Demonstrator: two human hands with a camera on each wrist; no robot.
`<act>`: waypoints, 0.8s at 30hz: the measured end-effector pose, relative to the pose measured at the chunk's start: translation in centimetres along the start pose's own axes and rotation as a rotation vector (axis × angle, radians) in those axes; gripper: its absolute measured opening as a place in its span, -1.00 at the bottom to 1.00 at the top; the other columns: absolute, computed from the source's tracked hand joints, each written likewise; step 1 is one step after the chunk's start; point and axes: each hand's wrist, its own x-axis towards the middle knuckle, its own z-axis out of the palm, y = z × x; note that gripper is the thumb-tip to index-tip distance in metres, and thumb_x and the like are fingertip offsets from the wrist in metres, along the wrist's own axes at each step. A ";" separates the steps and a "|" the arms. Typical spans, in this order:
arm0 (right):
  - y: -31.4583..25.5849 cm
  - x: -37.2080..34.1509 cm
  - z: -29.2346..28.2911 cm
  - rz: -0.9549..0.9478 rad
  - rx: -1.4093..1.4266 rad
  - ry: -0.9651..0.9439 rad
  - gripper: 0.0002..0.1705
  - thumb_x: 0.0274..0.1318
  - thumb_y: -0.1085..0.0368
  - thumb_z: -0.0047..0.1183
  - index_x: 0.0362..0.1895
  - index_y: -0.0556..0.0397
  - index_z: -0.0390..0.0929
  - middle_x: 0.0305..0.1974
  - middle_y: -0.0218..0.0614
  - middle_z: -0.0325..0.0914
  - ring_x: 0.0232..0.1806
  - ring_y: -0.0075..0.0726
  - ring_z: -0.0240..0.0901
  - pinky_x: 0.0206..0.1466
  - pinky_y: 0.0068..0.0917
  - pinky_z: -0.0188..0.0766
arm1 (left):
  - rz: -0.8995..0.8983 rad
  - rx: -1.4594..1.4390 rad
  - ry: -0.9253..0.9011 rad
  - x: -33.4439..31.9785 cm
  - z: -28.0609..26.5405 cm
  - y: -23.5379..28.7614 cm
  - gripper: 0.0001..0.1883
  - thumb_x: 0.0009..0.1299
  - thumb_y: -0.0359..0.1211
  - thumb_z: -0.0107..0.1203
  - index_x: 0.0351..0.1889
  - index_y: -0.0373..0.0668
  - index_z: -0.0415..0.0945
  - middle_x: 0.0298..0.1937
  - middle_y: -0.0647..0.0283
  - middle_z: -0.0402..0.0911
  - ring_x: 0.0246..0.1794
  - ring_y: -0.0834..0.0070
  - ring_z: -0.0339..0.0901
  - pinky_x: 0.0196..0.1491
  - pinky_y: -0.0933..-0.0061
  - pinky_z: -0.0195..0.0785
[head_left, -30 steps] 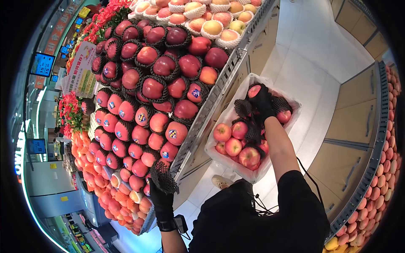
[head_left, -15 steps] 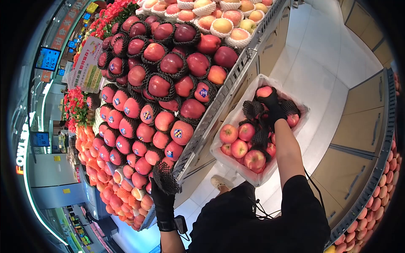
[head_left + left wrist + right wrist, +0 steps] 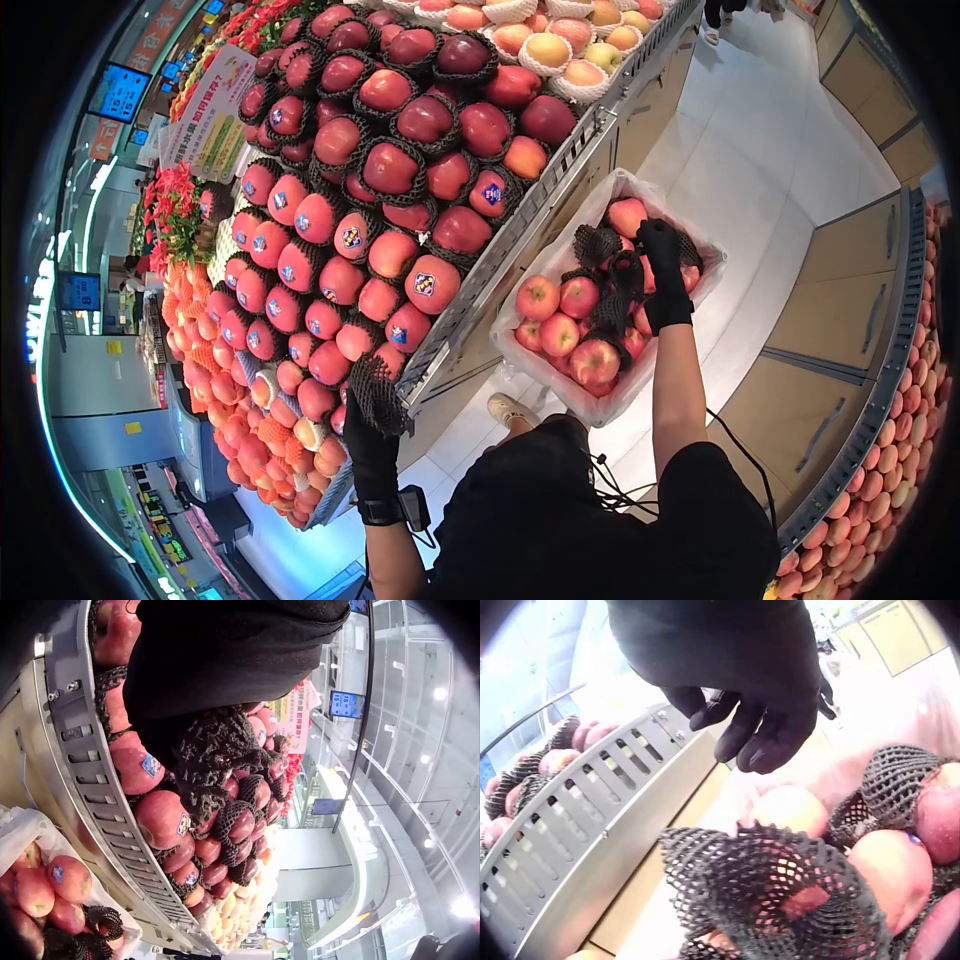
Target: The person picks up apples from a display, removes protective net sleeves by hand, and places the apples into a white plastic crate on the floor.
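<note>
In the head view, the left hand (image 3: 372, 455), in a black glove, holds a bunch of black foam nets (image 3: 377, 395) at the display's near edge. The left wrist view shows the same nets (image 3: 217, 754) bunched beside the glove. Above the lined box (image 3: 512, 375) is the gloved right hand (image 3: 665, 275), its fingers loosely bent with nothing between them in the right wrist view. Below those fingers (image 3: 769, 742) lie an apple (image 3: 791, 810) and a loose black net (image 3: 772, 892). Red apples (image 3: 595, 362) and more nets fill the box.
A sloped display of red apples (image 3: 425, 118), many in black nets, has a slotted metal rail (image 3: 545, 185) between it and the box. Cabinets (image 3: 850, 235) and another fruit display (image 3: 905, 400) stand at right. A person's shoes (image 3: 711, 36) show at the top.
The right hand has let go of the apple at the box's far end and drawn back a little. That apple lies in the box. The left hand still holds the nets.
</note>
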 end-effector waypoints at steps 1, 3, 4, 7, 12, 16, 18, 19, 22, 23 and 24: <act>-1.4 -1.0 0.1 -0.038 -0.032 -0.042 -0.77 0.06 0.24 0.06 -0.41 0.18 0.58 -0.50 -0.33 0.55 -0.51 -0.44 0.41 -0.41 -0.39 0.38 | 0.101 0.320 -0.046 -0.3 -0.4 0.0 -0.43 0.32 -0.67 -0.11 0.35 -0.36 0.16 0.31 0.14 0.34 0.26 0.41 0.33 0.32 0.49 0.16; -6.0 -4.7 1.3 -0.023 -0.082 -0.194 -0.83 0.08 0.30 0.04 -0.45 0.15 0.54 -0.54 -0.43 0.48 -0.53 -0.51 0.35 -0.44 -0.38 0.34 | 0.038 0.182 -0.080 -0.3 -0.5 -0.5 -0.47 0.41 -0.58 -0.15 0.37 -0.33 0.12 0.32 0.16 0.32 0.27 0.39 0.32 0.31 0.45 0.18; -7.8 -6.5 2.3 -0.007 0.026 -0.265 -0.84 0.09 0.32 0.03 -0.45 0.15 0.53 -0.54 -0.43 0.47 -0.52 -0.50 0.36 -0.43 -0.39 0.34 | 0.007 0.114 -0.098 -0.4 -0.7 -1.0 -0.50 0.46 -0.53 -0.17 0.38 -0.32 0.10 0.32 0.16 0.31 0.28 0.39 0.32 0.31 0.43 0.19; -9.7 -10.2 5.9 -0.081 0.139 -0.372 -0.85 0.12 0.32 0.02 -0.40 0.15 0.52 -0.48 -0.39 0.49 -0.42 -0.50 0.39 -0.32 -0.42 0.37 | -0.106 -0.226 -0.115 -0.5 -1.3 -3.5 -0.52 0.50 -0.33 -0.14 0.36 -0.26 0.19 0.25 0.17 0.41 0.21 0.40 0.39 0.24 0.42 0.27; -9.8 -16.1 11.7 -0.074 0.296 -0.593 -0.79 0.17 0.28 0.04 -0.19 0.14 0.57 -0.31 -0.34 0.55 -0.23 -0.46 0.50 -0.16 -0.48 0.42 | -0.382 -0.782 -0.094 -0.6 1.5 -2.3 -0.49 0.50 -0.22 -0.12 0.36 -0.24 0.20 0.22 0.20 0.44 0.16 0.41 0.43 0.17 0.37 0.34; -15.4 -22.5 13.1 0.292 0.535 -0.901 -0.60 0.27 0.12 0.04 0.09 0.05 0.43 -0.22 -0.43 0.50 -0.34 -0.54 0.49 -0.30 -0.53 0.47 | -0.390 -0.602 -0.195 -0.6 2.2 -0.7 -0.52 0.48 -0.28 -0.10 0.31 -0.29 0.25 0.18 0.16 0.47 0.10 0.41 0.48 0.15 0.39 0.36; -17.1 -24.6 14.1 0.319 0.450 -1.031 -0.50 0.22 0.07 0.10 0.15 0.04 0.37 -0.18 -0.41 0.53 -0.36 -0.52 0.50 -0.29 -0.52 0.47 | -0.466 -0.580 -0.227 -0.7 1.5 -3.8 -0.59 0.45 -0.33 -0.07 0.22 -0.32 0.37 0.11 0.15 0.53 0.04 0.40 0.51 0.11 0.40 0.39; -17.8 -25.4 14.5 0.247 0.379 -1.045 -0.50 0.19 0.08 0.12 0.12 0.06 0.40 -0.19 -0.40 0.55 -0.36 -0.51 0.51 -0.29 -0.51 0.47 | -0.510 -0.584 -0.255 -0.7 1.5 -4.4 -0.60 0.45 -0.34 -0.07 0.19 -0.33 0.39 0.09 0.14 0.54 0.04 0.41 0.52 0.11 0.40 0.39; -18.9 -27.7 15.4 0.038 0.164 -1.039 -0.54 0.11 0.14 0.17 0.03 0.13 0.48 -0.26 -0.37 0.59 -0.35 -0.50 0.52 -0.27 -0.50 0.47 | -0.364 -0.275 -0.365 -1.1 0.1 -8.3 -0.65 0.46 -0.38 -0.08 0.14 -0.33 0.44 0.08 0.13 0.55 0.06 0.42 0.51 0.12 0.41 0.38; -19.4 -27.6 15.5 -0.033 0.081 -1.010 -0.57 0.09 0.17 0.18 -0.02 0.16 0.51 -0.29 -0.36 0.59 -0.35 -0.50 0.52 -0.27 -0.50 0.47 | -0.320 -0.225 -0.383 -0.9 -0.1 -9.2 -0.66 0.46 -0.38 -0.09 0.14 -0.33 0.44 0.08 0.13 0.55 0.07 0.43 0.51 0.13 0.41 0.38; -20.0 -27.7 15.2 -0.104 -0.013 -0.987 -0.60 0.06 0.20 0.18 -0.06 0.19 0.53 -0.33 -0.34 0.60 -0.34 -0.50 0.52 -0.26 -0.50 0.47 | -0.426 -0.369 -0.378 -0.8 0.1 -8.0 -0.66 0.48 -0.36 -0.10 0.14 -0.33 0.44 0.08 0.13 0.54 0.07 0.41 0.50 0.15 0.39 0.37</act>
